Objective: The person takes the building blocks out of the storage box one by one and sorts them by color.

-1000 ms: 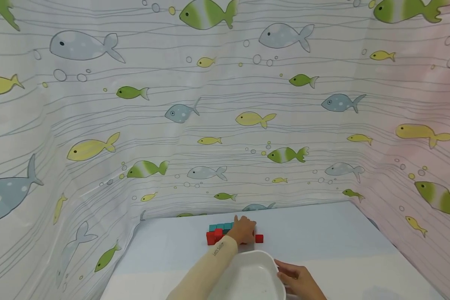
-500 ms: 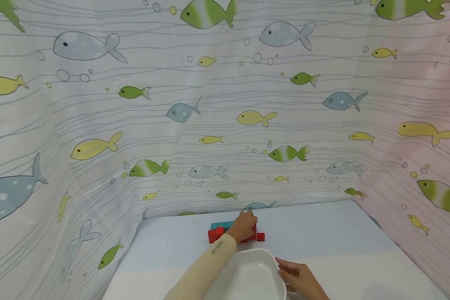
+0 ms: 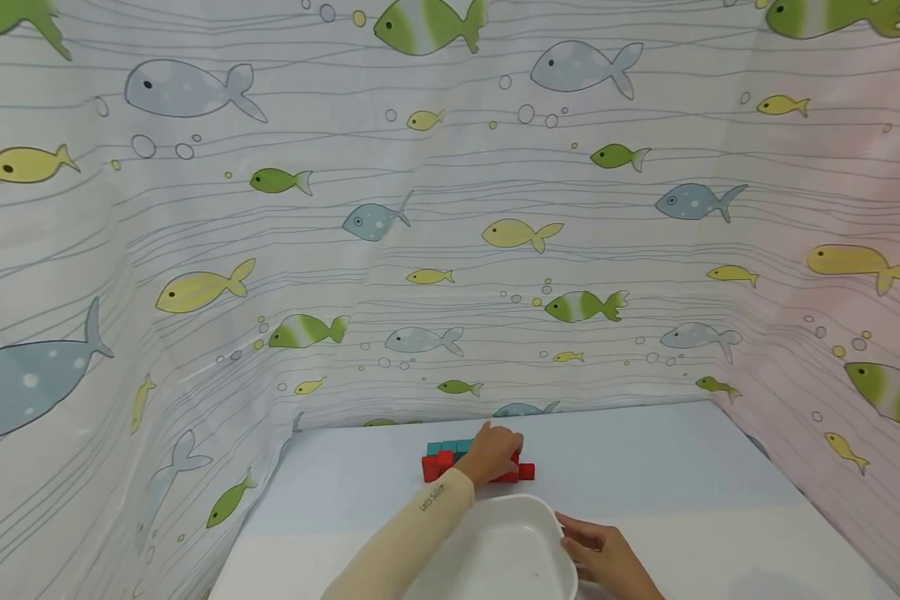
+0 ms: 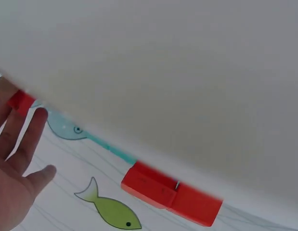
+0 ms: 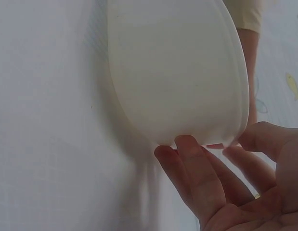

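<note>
Behind a white tray [image 3: 506, 550], red blocks [image 3: 433, 468] stand in front of a row of teal blocks [image 3: 444, 447]. My left hand [image 3: 492, 452] reaches over the right end of this group. Its index side curls down on a red block [image 4: 21, 102], while its outer fingers stick out. Much of the group lies hidden under the hand. A small red block [image 3: 527, 472] sits at the far right end. My right hand [image 3: 603, 554] grips the tray's right rim; in the right wrist view its fingers [image 5: 199, 168] lie at the tray's outside.
The pale table [image 3: 667, 475] stretches to both sides of the tray. A white curtain [image 3: 487, 183] printed with fish closes off the back and sides. A blurred pale surface [image 4: 153, 72] fills the upper left wrist view.
My left hand has shifted slightly right at the block group. The small gap beside the rightmost red block has closed. My right hand stays on the tray rim, and the view has drifted a little.
</note>
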Motion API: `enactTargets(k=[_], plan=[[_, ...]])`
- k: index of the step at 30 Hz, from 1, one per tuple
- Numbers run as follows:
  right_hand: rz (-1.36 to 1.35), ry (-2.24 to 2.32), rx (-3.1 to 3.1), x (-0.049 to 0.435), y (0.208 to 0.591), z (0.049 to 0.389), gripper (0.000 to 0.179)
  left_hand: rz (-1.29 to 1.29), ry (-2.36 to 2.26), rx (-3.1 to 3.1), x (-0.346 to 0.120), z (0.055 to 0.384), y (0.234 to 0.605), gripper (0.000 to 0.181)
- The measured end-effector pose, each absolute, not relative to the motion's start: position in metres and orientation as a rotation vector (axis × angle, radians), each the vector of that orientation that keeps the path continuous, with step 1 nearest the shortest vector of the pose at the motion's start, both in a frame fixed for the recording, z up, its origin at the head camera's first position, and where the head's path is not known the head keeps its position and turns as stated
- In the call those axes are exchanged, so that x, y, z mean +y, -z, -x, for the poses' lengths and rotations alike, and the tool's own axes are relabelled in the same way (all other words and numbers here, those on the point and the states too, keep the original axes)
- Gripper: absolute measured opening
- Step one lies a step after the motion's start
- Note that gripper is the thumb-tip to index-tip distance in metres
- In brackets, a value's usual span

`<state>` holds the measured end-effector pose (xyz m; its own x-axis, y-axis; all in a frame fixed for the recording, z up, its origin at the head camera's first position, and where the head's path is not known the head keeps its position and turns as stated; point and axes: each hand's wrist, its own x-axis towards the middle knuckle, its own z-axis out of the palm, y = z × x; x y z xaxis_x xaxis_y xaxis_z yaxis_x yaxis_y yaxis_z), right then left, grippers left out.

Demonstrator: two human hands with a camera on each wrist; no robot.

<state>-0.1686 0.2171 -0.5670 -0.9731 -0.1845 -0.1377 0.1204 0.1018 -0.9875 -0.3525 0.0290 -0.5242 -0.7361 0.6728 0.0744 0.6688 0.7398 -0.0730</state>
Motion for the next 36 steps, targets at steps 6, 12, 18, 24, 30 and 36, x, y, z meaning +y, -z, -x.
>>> enactTargets(k=[6,12,18,24,30,36], plan=[[0.054,1.973,2.141,0.218,0.568,0.170,0.061,1.109,-0.038,-2.825,0.026,0.350,0.525,0.023],[0.041,1.975,2.146,0.218,0.568,0.171,0.060,1.093,-0.050,-2.848,0.027,0.348,0.521,0.020],[0.057,1.991,2.120,0.218,0.569,0.172,0.060,1.116,-0.081,-2.821,0.032,0.347,0.519,0.033],[0.128,2.049,2.049,0.216,0.572,0.173,0.057,1.157,-0.142,-2.767,0.040,0.349,0.533,0.030],[0.180,2.068,2.018,0.214,0.575,0.174,0.054,1.136,-0.156,-2.777,0.043,0.348,0.539,0.012],[0.182,2.052,2.045,0.217,0.570,0.172,0.054,1.104,-0.113,-2.781,0.044,0.347,0.531,0.024]])
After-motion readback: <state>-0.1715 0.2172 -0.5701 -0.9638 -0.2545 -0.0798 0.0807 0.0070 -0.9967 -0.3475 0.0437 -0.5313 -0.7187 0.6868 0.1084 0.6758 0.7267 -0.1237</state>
